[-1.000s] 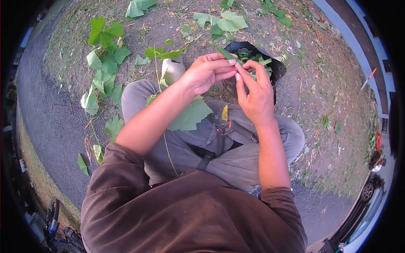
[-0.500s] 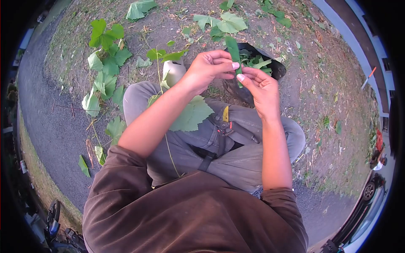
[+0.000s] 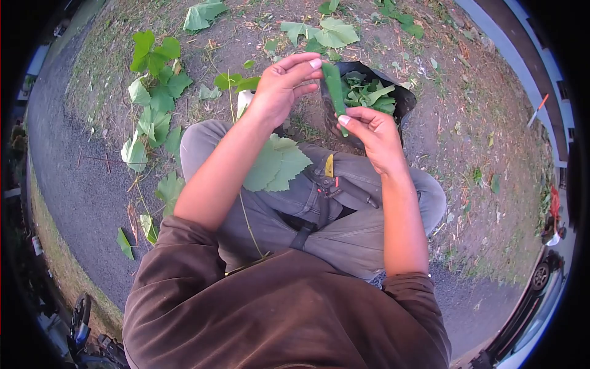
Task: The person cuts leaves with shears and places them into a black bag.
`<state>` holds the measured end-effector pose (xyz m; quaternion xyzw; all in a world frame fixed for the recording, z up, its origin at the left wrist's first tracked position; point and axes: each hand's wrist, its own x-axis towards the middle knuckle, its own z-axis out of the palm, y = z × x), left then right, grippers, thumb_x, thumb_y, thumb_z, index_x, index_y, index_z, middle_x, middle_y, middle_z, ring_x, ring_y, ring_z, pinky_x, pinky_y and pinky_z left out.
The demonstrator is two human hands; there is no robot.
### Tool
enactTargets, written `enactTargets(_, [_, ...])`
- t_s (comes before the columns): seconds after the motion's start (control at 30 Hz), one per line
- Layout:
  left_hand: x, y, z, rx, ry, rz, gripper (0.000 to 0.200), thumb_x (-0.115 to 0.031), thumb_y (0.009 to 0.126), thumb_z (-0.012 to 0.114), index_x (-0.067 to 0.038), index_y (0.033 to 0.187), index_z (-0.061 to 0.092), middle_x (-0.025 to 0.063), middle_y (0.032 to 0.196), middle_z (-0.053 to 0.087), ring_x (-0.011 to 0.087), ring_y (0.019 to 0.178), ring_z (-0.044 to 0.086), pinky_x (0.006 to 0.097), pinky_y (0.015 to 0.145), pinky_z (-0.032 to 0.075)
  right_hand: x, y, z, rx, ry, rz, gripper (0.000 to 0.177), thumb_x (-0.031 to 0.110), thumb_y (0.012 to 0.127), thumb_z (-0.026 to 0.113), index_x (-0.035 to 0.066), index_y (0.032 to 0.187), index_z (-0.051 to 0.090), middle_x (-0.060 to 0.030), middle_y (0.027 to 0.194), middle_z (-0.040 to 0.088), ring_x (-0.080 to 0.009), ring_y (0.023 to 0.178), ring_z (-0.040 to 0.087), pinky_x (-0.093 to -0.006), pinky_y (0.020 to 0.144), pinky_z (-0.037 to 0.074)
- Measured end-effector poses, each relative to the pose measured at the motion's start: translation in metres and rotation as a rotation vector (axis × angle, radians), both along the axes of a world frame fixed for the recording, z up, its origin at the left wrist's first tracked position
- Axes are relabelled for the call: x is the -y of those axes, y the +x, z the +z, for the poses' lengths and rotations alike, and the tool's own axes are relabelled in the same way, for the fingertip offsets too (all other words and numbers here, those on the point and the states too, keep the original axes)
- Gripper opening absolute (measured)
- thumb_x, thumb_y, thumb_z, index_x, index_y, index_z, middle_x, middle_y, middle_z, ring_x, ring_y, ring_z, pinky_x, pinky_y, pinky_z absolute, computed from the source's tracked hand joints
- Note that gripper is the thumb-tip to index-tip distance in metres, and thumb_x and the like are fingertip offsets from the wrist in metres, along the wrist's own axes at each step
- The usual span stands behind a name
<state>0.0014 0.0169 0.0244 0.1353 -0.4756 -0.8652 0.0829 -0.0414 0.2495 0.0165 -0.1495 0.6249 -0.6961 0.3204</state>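
Note:
A long, narrow, folded green leaf (image 3: 335,92) is held upright, a little tilted, over the near side of a black bag. Its lower end is pinched between thumb and fingers of my right hand (image 3: 378,138). My left hand (image 3: 279,89) has its thumb and fingertips at the leaf's upper corner, the other fingers loosely bent. Cut green leaves (image 3: 369,95) lie inside the open black bag (image 3: 402,101). Across my lap runs a thin vine stem (image 3: 247,218), with broad lobed leaves (image 3: 286,163) resting on my thigh below my left forearm.
On my lap sits a dark hand tool (image 3: 335,187) with red and yellow parts. Leafy vine (image 3: 153,120) spreads over the ground at left, and loose leaves (image 3: 337,32) lie beyond the bag. A pale container (image 3: 244,100) is partly hidden behind my left wrist.
My left hand has moved up and left, from the leaf's middle to its top corner. My right hand has shifted slightly down and left, and the folded leaf has moved with it.

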Motion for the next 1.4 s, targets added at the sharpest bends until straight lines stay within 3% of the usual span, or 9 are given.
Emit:
enactTargets(0.2, [-0.007, 0.002, 0.001, 0.07, -0.082, -0.13, 0.038, -0.023, 0.099, 0.075, -0.006, 0.133, 0.068, 0.0047, 0.121, 0.074, 0.0103, 0.098, 0.07, 0.0267, 0.082, 0.057, -0.003, -0.005, 0.005, -0.266, 0.234, -0.169, 0.022, 0.008, 0.097, 0.076, -0.004, 0.115, 0.074, -0.0047, 0.097, 0.076, -0.0074, 0.088, 0.068, -0.0236, 0.083, 0.054])
enactTargets(0.33, [-0.017, 0.005, -0.008, 0.085, -0.278, -0.374, 0.037, -0.024, 0.096, 0.08, -0.006, 0.128, 0.071, 0.0014, 0.112, 0.075, 0.008, 0.093, 0.068, 0.0255, 0.079, 0.055, 0.001, -0.002, 0.005, -0.285, 0.196, -0.206, 0.023, 0.008, 0.098, 0.075, -0.005, 0.117, 0.074, -0.0048, 0.096, 0.076, -0.0073, 0.088, 0.068, -0.0228, 0.083, 0.053])
enactTargets(0.47, [-0.021, 0.006, -0.014, 0.077, -0.282, -0.421, 0.025, -0.02, 0.095, 0.08, -0.007, 0.117, 0.076, 0.0002, 0.106, 0.075, 0.0068, 0.09, 0.068, 0.0251, 0.076, 0.055, 0.004, -0.001, -0.003, -0.17, 0.03, -0.116, 0.022, 0.008, 0.099, 0.073, -0.004, 0.117, 0.074, -0.0047, 0.1, 0.076, -0.0066, 0.09, 0.068, -0.0228, 0.083, 0.053])
enactTargets(0.73, [-0.017, 0.003, -0.015, 0.024, -0.242, -0.331, 0.016, -0.018, 0.096, 0.079, -0.008, 0.109, 0.078, -0.0024, 0.101, 0.075, 0.0055, 0.088, 0.067, 0.0248, 0.076, 0.054, 0.006, 0.002, 0.002, -0.161, 0.096, -0.081, 0.021, 0.011, 0.099, 0.075, -0.004, 0.113, 0.073, -0.0032, 0.098, 0.075, -0.0077, 0.088, 0.067, -0.0243, 0.082, 0.054])
enactTargets(0.87, [-0.012, 0.0, -0.009, 0.003, -0.263, -0.138, 0.015, -0.019, 0.097, 0.079, -0.007, 0.106, 0.078, -0.0023, 0.097, 0.074, 0.0057, 0.084, 0.065, 0.0238, 0.076, 0.052, 0.005, 0.0, 0.007, -0.445, 0.175, -0.232, 0.022, 0.009, 0.098, 0.074, -0.004, 0.115, 0.071, -0.005, 0.098, 0.074, -0.0096, 0.088, 0.068, -0.0244, 0.081, 0.054])
enactTargets(0.93, [-0.009, 0.001, -0.008, -0.03, -0.465, -0.025, 0.013, -0.015, 0.097, 0.078, -0.005, 0.105, 0.077, -0.0015, 0.096, 0.074, 0.0066, 0.086, 0.066, 0.0241, 0.078, 0.053, 0.01, 0.0, 0.006, -0.531, 0.117, -0.331, 0.022, 0.008, 0.099, 0.073, -0.004, 0.117, 0.071, -0.0065, 0.1, 0.074, -0.0102, 0.089, 0.068, -0.0246, 0.081, 0.055])
enactTargets(1.07, [-0.029, 0.001, -0.012, -0.139, -0.501, -0.005, 0.012, -0.01, 0.096, 0.078, -0.002, 0.105, 0.077, 0.0003, 0.098, 0.074, 0.0077, 0.089, 0.067, 0.0254, 0.081, 0.054, 0.006, 0.008, 0.012, 0.099, -0.167, -0.15, 0.025, 0.004, 0.102, 0.068, -0.003, 0.125, 0.066, -0.0114, 0.109, 0.074, -0.0195, 0.099, 0.074, -0.0321, 0.092, 0.062])
enactTargets(1.33, [-0.046, 0.007, -0.015, -0.27, -0.744, -0.005, 0.014, -0.006, 0.093, 0.079, -0.002, 0.107, 0.077, 0.0036, 0.097, 0.073, 0.0109, 0.093, 0.068, 0.0287, 0.083, 0.056, 0.011, 0.009, 0.0, 0.225, -0.272, -0.231, 0.032, 0.008, 0.105, 0.065, -0.002, 0.135, 0.064, -0.0149, 0.121, 0.073, -0.0215, 0.11, 0.073, -0.0345, 0.099, 0.06])
enactTargets(1.4, [-0.045, 0.005, -0.016, -0.304, -0.817, 0.072, 0.017, -0.013, 0.089, 0.081, 0.002, 0.094, 0.073, 0.0089, 0.085, 0.068, 0.0168, 0.082, 0.068, 0.0338, 0.075, 0.055, 0.007, 0.009, 0.003, 0.216, -0.244, -0.235, 0.035, 0.009, 0.105, 0.063, -0.004, 0.138, 0.063, -0.0162, 0.125, 0.072, -0.0236, 0.115, 0.071, -0.0383, 0.103, 0.058])
